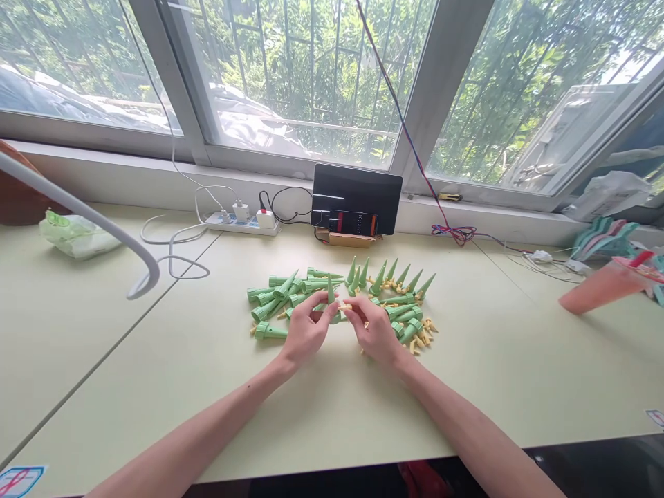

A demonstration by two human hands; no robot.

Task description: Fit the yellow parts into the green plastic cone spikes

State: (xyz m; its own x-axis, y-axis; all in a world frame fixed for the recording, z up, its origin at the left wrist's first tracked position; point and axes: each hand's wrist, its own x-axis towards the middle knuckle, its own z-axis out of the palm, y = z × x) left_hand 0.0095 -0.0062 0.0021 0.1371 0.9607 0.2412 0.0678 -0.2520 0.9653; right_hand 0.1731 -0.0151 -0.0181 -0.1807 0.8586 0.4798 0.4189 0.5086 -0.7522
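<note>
My left hand (310,330) is closed around a green plastic spike (330,289), which points upward above the fingers. Pinched in my right hand (374,330) is a small yellow plastic piece (345,307), close beside the spike; whether the two touch I cannot tell. More green spikes (270,330) lie in a loose heap by my left hand. Others (407,312) lie beyond and to the right of my right hand, among small yellow pieces (422,339). Behind the hands, several green spikes (380,278) stand point up in a curved row.
A black tablet (357,190) leans by the window with a phone (353,223) before it. A power strip (243,223) and white cables stand back left. A white curved tube (142,277) reaches in from the left. A pink drink cup (602,285) is at right.
</note>
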